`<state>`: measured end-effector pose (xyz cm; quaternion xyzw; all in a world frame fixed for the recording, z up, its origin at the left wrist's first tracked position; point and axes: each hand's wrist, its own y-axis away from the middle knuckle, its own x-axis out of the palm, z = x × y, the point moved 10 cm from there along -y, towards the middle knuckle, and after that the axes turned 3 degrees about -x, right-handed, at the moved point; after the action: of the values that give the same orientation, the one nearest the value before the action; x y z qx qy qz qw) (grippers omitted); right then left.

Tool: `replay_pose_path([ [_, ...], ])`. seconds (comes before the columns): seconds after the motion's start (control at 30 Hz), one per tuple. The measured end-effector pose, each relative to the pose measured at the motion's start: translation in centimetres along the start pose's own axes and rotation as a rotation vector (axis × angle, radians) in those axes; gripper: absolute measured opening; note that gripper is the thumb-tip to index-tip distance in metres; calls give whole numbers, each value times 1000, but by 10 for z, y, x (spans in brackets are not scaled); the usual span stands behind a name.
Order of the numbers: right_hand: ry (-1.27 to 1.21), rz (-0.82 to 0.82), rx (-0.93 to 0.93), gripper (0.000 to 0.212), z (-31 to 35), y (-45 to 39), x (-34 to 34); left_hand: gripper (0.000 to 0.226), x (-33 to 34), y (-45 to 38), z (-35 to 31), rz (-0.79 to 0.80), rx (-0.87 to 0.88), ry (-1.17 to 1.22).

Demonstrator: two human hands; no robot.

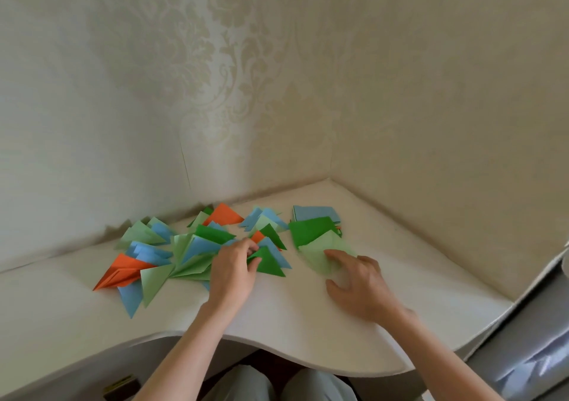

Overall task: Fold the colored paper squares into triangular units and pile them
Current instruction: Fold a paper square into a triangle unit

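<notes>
Green, blue and orange folded triangular units (197, 256) lie spread across the white desk (292, 323), overlapping loosely rather than stacked. Head view: an exact count is not possible because of overlap; two orange units show, with several each of dark green, light green and blue.

Status: most folding appears done. Remaining stock sits at right: a stack of unfolded squares (315, 213), blue on top, its number not countable, a dark green sheet (308, 229) and a light green sheet (326, 256).

Left hand (234, 273): fingers pinch a dark green unit (266, 262) at the spread's right edge. Right hand (360, 283): fingers released, tips resting on the light green sheet.

Judgement: several squares left to fold; piling not yet tidy.
</notes>
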<state>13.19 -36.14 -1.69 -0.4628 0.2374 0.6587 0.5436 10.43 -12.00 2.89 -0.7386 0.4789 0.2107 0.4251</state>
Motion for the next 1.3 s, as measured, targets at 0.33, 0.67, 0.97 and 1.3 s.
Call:
replay_pose_path([
  [0.33,-83,-188,-91,11,11,0,-16,13,9,-12,8,18,-10,17],
  [0.67,27,-242,-155,7,36,26,-24,11,4,24,-58,0,221,-56],
  [0.97,-102,-215,-90,11,32,37,-11,13,46,53,-70,210,158,249],
  [1.3,-167,-223,90,21,18,28,-6,16,56,50,-65,186,137,224],
])
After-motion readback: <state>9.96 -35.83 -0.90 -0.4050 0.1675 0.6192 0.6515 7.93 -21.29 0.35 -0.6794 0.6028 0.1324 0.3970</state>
